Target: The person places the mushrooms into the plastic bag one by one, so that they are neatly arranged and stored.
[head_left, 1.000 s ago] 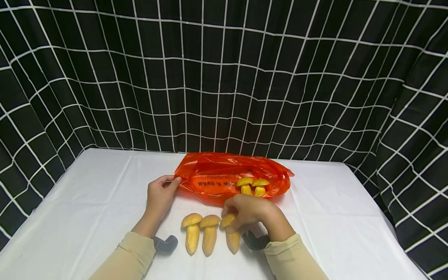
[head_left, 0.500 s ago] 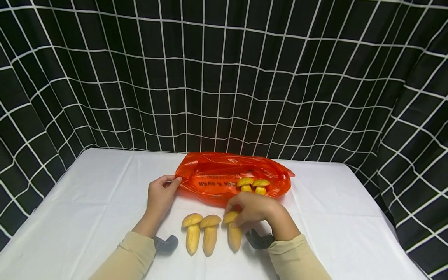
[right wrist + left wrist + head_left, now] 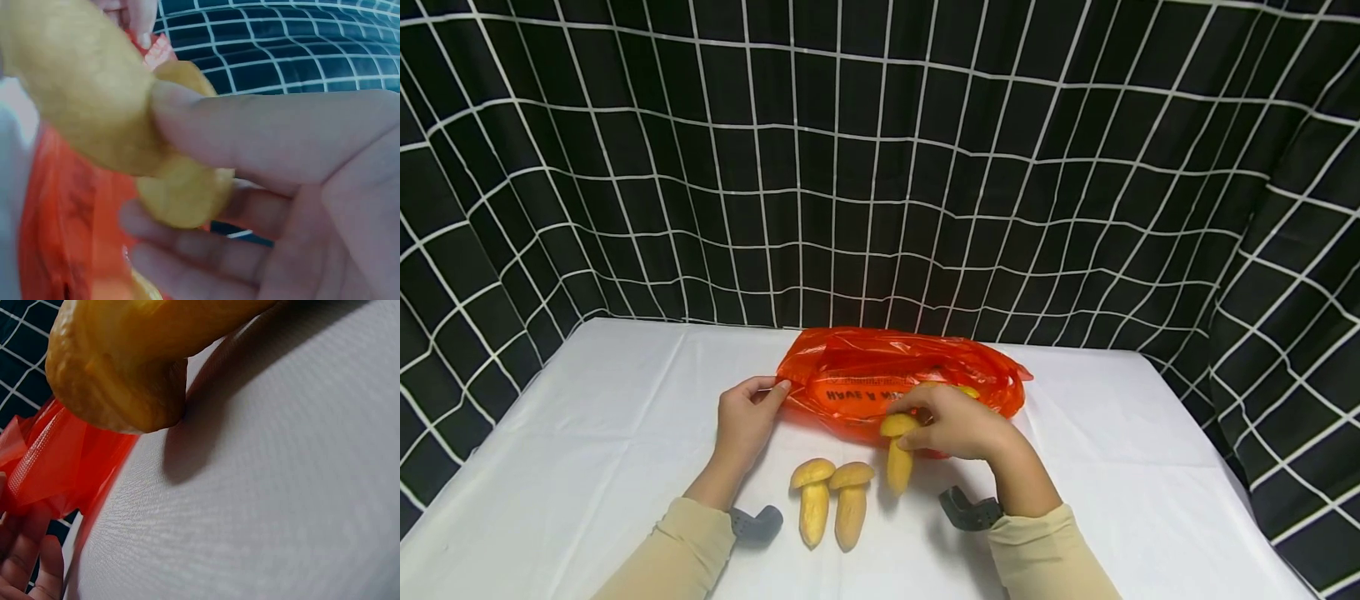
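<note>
My right hand (image 3: pixel 955 422) pinches a yellow-brown mushroom (image 3: pixel 898 467) by its stem just below the cap, thumb on the near side. It is lifted in front of a red plastic bag (image 3: pixel 850 400), cap toward the bag. The left edge of that bag's mouth is pinched between the thumb and fingers of my left hand (image 3: pixel 748 421). Inside the bag, at its right end, yellow mushroom caps (image 3: pixel 968 391) show, mostly covered by my right hand. Two more mushrooms, a left one (image 3: pixel 812 504) and a right one (image 3: pixel 850 508), lie side by side on the cloth between my forearms.
A white cloth covers the table (image 3: pixel 1112 467). Behind it and along both sides hangs a black curtain (image 3: pixel 865 167) with a white grid. Grey curved pieces (image 3: pixel 758 525) sit at both wrists.
My right hand has lifted the third mushroom off the cloth and carried it forward to the bag's front edge, now covering most of the caps inside. My left hand stays at the bag.
</note>
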### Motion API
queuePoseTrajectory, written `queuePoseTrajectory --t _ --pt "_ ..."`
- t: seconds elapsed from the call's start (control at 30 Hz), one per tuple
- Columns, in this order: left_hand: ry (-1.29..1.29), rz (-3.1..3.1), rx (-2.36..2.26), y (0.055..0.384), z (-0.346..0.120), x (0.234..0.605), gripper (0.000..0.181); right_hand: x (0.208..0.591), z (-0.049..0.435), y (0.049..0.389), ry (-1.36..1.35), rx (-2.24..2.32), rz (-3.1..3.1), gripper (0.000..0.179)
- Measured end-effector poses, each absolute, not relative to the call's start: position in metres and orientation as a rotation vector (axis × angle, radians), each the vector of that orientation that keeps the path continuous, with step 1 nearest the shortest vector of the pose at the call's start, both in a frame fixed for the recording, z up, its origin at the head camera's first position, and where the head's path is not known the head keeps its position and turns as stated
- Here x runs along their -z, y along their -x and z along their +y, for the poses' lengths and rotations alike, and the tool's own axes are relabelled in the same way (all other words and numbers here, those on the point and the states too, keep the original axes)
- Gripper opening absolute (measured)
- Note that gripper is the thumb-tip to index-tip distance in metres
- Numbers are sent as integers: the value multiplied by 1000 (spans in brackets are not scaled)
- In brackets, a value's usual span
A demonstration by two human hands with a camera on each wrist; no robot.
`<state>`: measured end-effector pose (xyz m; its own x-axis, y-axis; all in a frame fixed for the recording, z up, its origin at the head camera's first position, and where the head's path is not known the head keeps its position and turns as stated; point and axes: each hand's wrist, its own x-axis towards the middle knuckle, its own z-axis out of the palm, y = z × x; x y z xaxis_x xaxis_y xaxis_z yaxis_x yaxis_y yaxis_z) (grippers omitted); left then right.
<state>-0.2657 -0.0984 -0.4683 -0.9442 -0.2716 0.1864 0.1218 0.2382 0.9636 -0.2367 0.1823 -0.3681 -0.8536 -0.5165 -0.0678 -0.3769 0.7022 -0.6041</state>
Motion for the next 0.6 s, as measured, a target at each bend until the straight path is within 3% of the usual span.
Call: queuePoseTrajectory --t 0.6 --pt "-150 -2216 1745 266 -99 468 25 379 187 253 626 1161 3237 44"
